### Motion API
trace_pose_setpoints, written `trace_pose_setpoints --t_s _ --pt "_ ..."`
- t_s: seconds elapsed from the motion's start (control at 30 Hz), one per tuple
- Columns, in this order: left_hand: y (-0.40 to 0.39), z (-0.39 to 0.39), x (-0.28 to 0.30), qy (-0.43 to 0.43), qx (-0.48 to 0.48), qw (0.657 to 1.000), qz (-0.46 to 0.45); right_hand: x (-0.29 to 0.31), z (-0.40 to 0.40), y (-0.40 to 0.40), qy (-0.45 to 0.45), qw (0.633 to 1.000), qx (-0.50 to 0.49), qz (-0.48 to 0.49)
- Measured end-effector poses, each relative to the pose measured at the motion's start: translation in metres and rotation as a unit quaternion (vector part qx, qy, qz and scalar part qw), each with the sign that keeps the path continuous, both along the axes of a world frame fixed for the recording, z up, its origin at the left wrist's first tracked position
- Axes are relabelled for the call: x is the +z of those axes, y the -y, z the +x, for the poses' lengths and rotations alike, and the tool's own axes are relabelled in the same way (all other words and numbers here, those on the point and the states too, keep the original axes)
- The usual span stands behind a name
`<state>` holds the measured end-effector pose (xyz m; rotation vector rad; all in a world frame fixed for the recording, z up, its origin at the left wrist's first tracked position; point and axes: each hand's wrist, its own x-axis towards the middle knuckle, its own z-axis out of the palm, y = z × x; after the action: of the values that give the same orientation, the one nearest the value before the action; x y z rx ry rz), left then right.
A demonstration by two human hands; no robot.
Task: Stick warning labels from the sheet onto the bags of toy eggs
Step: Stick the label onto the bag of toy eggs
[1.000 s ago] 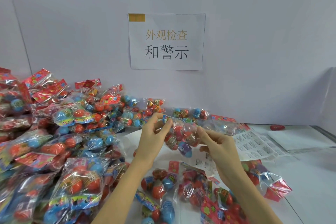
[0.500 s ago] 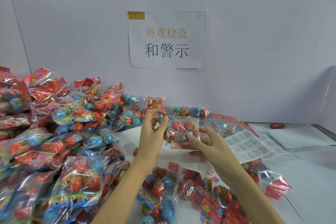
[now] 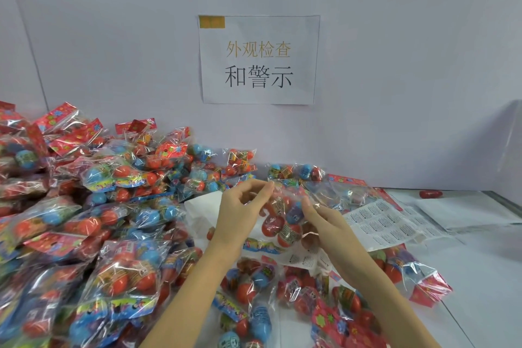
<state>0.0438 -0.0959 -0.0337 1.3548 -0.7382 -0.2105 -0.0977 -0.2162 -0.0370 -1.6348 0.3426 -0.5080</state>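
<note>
I hold one clear bag of toy eggs (image 3: 284,220) up over the table's middle, red eggs hanging inside it. My left hand (image 3: 240,212) pinches the bag's top left edge between thumb and forefinger. My right hand (image 3: 324,223) grips the bag's right side. The sheet of warning labels (image 3: 387,223) lies flat just right of my right hand, with rows of small printed labels. Whether a label sits on the held bag I cannot tell.
A big heap of egg bags (image 3: 84,220) fills the left of the table up to the wall. More bags (image 3: 310,291) lie below my hands. White paper (image 3: 463,209) and a loose red egg (image 3: 430,194) lie at the right. A printed notice (image 3: 258,59) hangs on the wall.
The held bag has turned and now hangs lower between my hands. My right hand moved from under the bag to its right side; my left hand stayed near the top.
</note>
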Motion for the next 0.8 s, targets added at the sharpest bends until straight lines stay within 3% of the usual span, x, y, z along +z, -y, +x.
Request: trace_pose_setpoints --t_s 0.2,0.37,0.63,0.8 --pt "-0.002 -0.002 0.006 -0.011 0.028 0.999 -0.028 -0.003 0.002 -0.003 0.034 0.976 -0.093 -0.196" --pt "-0.004 0.0 0.006 -0.008 0.018 0.999 -0.027 0.003 -0.001 -0.006 0.102 0.991 -0.012 -0.083" --pt "-0.006 0.007 0.008 -0.073 -0.017 0.997 0.019 0.002 0.0 -0.004 0.084 0.982 -0.014 -0.168" --pt "-0.005 0.009 0.003 -0.111 -0.015 0.994 -0.008 0.002 -0.002 0.003 0.059 0.998 -0.017 -0.03"
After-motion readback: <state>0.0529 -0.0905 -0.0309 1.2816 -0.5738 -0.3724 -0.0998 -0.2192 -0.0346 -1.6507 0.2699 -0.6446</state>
